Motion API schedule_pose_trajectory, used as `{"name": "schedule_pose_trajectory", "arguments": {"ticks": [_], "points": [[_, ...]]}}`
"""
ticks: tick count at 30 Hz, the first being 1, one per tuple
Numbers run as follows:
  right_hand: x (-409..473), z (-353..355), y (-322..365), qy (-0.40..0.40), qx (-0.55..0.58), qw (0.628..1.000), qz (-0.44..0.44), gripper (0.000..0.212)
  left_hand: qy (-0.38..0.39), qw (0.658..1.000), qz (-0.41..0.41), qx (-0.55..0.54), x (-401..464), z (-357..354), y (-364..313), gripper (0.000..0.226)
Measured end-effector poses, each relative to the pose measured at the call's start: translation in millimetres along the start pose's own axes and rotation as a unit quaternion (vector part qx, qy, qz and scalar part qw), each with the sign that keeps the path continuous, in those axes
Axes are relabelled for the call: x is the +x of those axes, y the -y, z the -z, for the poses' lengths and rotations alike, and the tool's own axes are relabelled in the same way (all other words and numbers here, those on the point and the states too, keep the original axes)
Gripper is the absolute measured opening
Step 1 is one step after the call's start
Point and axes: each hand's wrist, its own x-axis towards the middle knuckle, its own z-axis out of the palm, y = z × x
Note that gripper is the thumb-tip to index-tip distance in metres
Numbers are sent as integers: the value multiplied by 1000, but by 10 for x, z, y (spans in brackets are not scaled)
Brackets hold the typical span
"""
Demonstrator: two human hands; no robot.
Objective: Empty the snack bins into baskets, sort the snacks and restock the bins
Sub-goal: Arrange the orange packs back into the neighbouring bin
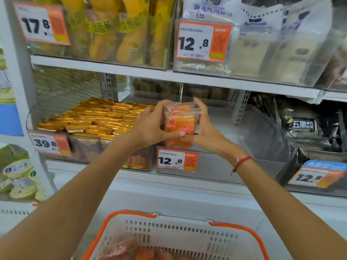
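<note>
The snack packs (179, 123) are small clear-film packets showing an orange product, with a red cartoon figure and red characters printed on the front; the characters are too blurred to read. The stack is held upright above the front edge of the middle clear bin (216, 162) on the lower shelf. The left hand (150, 126) grips the stack from the left, fingers curled over its top and thumb under its base. The right hand (201, 128) grips it from the right in the same way; a red cord bracelet (242, 162) sits on that wrist.

The price tag (178, 160) on the bin front reads 12.8. The adjacent left bin holds gold-wrapped packets (90, 119) and carries a tag reading 39.8 (49, 143). Upper-shelf tags read 17.8 (40, 24) and 12.8 (202, 41). An orange-rimmed white basket (178, 235) below contains more orange packets.
</note>
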Motion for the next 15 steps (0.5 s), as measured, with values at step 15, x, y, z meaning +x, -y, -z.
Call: {"name": "schedule_pose_trajectory", "arguments": {"ticks": [15], "points": [[35,-135,-236,-27,-24,998,-52,37,-86,973,-74,201,-135,-314,308,69]]}}
